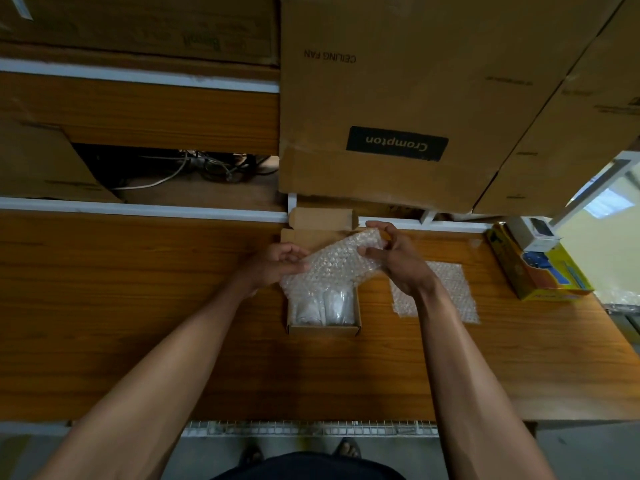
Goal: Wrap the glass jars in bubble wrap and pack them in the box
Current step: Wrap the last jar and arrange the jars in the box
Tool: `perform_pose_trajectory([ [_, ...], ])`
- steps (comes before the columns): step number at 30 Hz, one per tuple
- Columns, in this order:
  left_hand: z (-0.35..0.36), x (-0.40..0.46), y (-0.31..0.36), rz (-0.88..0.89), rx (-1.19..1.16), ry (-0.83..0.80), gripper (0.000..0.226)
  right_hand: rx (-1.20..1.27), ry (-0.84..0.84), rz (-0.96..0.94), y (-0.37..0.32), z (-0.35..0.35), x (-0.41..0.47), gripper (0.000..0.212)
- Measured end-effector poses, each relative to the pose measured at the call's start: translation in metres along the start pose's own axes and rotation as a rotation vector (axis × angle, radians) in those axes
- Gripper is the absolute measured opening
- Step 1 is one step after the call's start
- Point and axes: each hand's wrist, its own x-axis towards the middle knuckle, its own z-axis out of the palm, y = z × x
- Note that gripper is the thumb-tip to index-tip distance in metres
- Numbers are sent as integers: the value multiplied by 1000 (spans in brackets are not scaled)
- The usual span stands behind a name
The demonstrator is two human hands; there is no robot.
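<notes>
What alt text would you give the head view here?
Both hands, left hand and right hand, hold a bubble-wrapped bundle over a small open cardboard box on a wooden table. A spare bubble wrap sheet lies to its right.

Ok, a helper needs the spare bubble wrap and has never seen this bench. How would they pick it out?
Start at the long wooden table, find the small open cardboard box in its middle, then look just right. The flat clear bubble wrap sheet lies there, under the right hand. Unlike the wrap both hands hold, it is spread out and empty.
</notes>
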Motion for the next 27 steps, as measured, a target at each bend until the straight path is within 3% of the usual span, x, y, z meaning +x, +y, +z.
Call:
perform_pose_trajectory([
  [5, -1, 6, 0, -5, -30, 40, 30, -137, -6, -44, 5, -5, 7, 34],
  [8, -4, 7, -4, -14, -114, 93, 28, -197, 6, -45, 17, -11, 7, 39],
  [11, -5, 7, -8, -26, -229, 137, 26, -177, 23, -9, 24, -13, 6, 31],
  [15, -6, 5, -8, -64, -364, 108, 42, -91, 17, 3, 31, -16, 11, 31],
  [18, -8, 5, -11, -90, -329, 62, 51, -54, 40, 2, 31, -18, 12, 18],
  [27, -6, 9, -5, -47, -211, 197, 20, -149, -58, -17, 32, -24, 6, 8],
])
